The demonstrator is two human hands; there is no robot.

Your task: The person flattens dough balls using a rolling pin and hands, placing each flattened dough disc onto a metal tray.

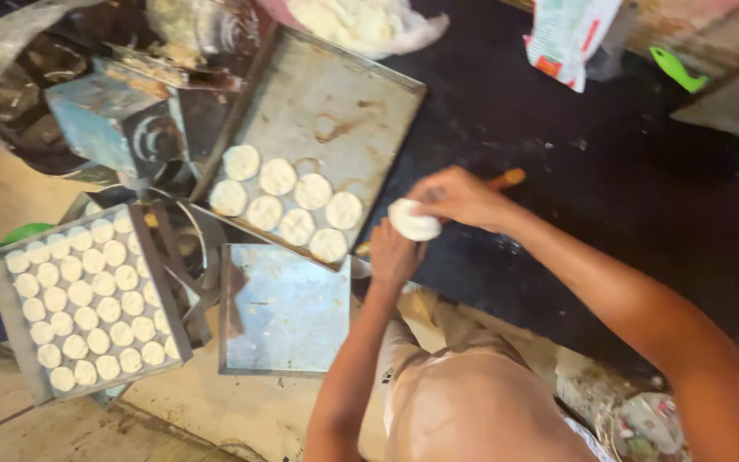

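Head view: both hands holding one round white dough piece [413, 222] over the dark desk [609, 171] near its front edge. Left hand [393, 255] cupped under, right hand [455, 197] fingers curled on top. Beside, big tray [344, 94] with eight dough rounds [284, 198]

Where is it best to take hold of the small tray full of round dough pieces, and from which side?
Probably by the bare rim of the small tray, at its two opposite short edges, coming from the sides, not from above. The dough rounds fill nearly the whole flat surface, so fingers placed inside would press them. The tray also seems to lie tilted, so keeping it level matters.
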